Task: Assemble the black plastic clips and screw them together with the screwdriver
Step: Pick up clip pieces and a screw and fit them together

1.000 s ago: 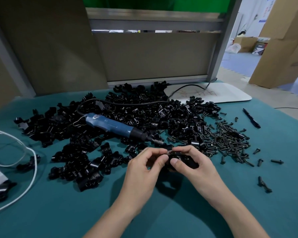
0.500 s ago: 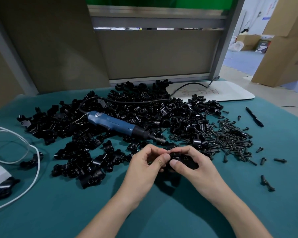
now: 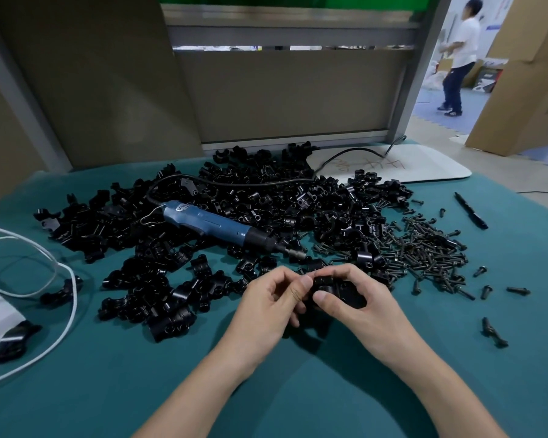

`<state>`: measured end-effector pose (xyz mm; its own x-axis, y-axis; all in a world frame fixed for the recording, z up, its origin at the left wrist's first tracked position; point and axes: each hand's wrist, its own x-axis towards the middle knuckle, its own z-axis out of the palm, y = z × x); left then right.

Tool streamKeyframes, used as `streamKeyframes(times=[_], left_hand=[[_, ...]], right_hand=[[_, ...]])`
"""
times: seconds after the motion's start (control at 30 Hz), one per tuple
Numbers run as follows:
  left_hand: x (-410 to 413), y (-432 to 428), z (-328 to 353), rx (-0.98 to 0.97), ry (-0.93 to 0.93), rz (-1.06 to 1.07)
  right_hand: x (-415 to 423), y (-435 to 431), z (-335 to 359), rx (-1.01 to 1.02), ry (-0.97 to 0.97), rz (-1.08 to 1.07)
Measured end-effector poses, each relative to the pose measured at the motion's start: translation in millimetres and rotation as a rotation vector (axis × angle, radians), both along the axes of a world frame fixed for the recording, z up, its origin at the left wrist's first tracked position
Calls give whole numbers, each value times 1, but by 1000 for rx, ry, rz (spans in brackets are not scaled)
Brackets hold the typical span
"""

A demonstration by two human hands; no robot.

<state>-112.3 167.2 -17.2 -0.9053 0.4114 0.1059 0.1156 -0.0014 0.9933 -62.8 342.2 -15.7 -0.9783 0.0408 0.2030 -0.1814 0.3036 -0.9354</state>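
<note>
We can't read the clip (image 3: 342, 290): fingers cover most of it, so its axis is unclear. Our right hand (image 3: 366, 306) curls round it and our left hand (image 3: 263, 306) pinches its left edge, just in front of the pile (image 3: 241, 191). The screwdriver (image 3: 209, 221) lies on the pile, long axis left-right, bit toward the screws (image 3: 424, 248).

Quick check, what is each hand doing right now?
Left hand: pinches the left edge of the black clip.
Right hand: grips the same clip.
</note>
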Motion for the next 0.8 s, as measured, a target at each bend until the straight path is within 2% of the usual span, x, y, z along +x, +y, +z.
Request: streamKeyframes(times=[0.37, 0.67, 0.8], left_hand=[[1, 2, 0, 81, 20, 13], [-4, -5, 12, 26, -208, -164], [-4, -9, 12, 13, -158, -171]], right_hand=[[1, 2, 1, -59, -8, 9], [3, 3, 4, -11, 6, 23], [4, 3, 5, -5, -4, 12]])
